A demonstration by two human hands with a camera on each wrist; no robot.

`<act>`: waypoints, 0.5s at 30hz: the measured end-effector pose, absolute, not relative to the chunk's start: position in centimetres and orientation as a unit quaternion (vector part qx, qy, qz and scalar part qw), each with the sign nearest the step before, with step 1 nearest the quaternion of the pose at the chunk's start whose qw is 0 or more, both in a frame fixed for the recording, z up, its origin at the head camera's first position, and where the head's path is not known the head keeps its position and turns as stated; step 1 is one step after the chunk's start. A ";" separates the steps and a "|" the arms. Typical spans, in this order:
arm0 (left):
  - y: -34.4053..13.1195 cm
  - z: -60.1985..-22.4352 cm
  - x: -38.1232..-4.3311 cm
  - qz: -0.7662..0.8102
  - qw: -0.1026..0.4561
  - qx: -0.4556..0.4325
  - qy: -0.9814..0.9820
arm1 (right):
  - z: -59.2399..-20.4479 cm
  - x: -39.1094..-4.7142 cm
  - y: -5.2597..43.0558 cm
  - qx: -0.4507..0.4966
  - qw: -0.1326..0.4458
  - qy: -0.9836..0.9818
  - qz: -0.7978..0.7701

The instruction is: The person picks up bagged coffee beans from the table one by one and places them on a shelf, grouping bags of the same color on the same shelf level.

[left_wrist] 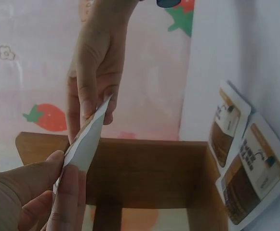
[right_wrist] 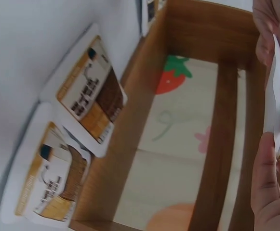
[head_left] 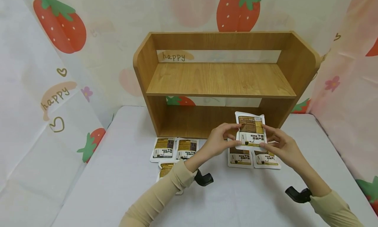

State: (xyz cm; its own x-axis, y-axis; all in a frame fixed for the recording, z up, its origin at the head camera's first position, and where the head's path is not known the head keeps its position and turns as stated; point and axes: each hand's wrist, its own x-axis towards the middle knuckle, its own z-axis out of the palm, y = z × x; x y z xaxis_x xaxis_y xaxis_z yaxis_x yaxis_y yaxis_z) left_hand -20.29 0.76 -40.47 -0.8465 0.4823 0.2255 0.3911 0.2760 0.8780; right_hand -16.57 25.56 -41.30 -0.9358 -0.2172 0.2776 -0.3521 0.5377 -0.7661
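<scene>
A flat white pouch (head_left: 251, 130) with a brown and yellow label is held up between both hands, in front of the shelf's lower right part. My left hand (head_left: 218, 140) pinches its left edge between thumb and fingers. On the opposite edge, the right hand (head_left: 282, 146) pinches it the same way. The left wrist view shows the held pouch (left_wrist: 84, 139) nearly edge-on, thin and slightly bent. Below it on the table lie two similar pouches, a left pouch (head_left: 240, 158) and a right pouch (head_left: 265, 159), partly covered by the held one.
A two-tier wooden shelf (head_left: 221, 79) stands at the back of the table (head_left: 233, 197). Near its front left corner lie more pouches (head_left: 163, 148), one partly hidden behind the left sleeve (head_left: 168, 184). Strawberry-print cloth (head_left: 106, 30) hangs behind and at the sides.
</scene>
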 end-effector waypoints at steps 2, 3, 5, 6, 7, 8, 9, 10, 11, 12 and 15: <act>0.9 -40.1 -20.5 0.532 0.036 0.279 0.798 | -40.9 -16.7 25.7 0.167 0.083 -0.873 0.452; 1.0 -40.0 -20.6 0.533 0.035 0.280 0.797 | -40.7 -16.7 25.7 0.170 0.088 -0.873 0.449; 1.1 -39.8 -20.8 0.535 0.029 0.284 0.795 | -40.4 -16.9 25.9 0.177 0.097 -0.871 0.448; 1.2 -39.6 -20.9 0.536 0.027 0.286 0.794 | -40.3 -17.0 26.0 0.180 0.100 -0.869 0.450; 1.2 -39.5 -21.0 0.536 0.026 0.288 0.793 | -40.2 -17.0 26.0 0.182 0.103 -0.869 0.449; 1.3 -39.3 -21.0 0.537 0.025 0.290 0.792 | -40.0 -17.1 26.1 0.184 0.105 -0.868 0.449; 1.3 -39.1 -21.1 0.537 0.023 0.292 0.791 | -39.9 -17.1 26.2 0.186 0.108 -0.867 0.450; 1.4 -39.0 -21.2 0.535 0.022 0.294 0.791 | -39.7 -17.2 26.2 0.187 0.112 -0.867 0.448; 1.5 -38.8 -21.3 0.535 0.020 0.297 0.791 | -39.5 -17.3 26.3 0.188 0.115 -0.867 0.447; 1.5 -38.7 -21.4 0.533 0.019 0.299 0.791 | -39.3 -17.4 26.3 0.189 0.118 -0.866 0.448; 1.8 -38.2 -21.7 0.529 0.010 0.307 0.791 | -38.8 -17.6 26.5 0.190 0.127 -0.865 0.446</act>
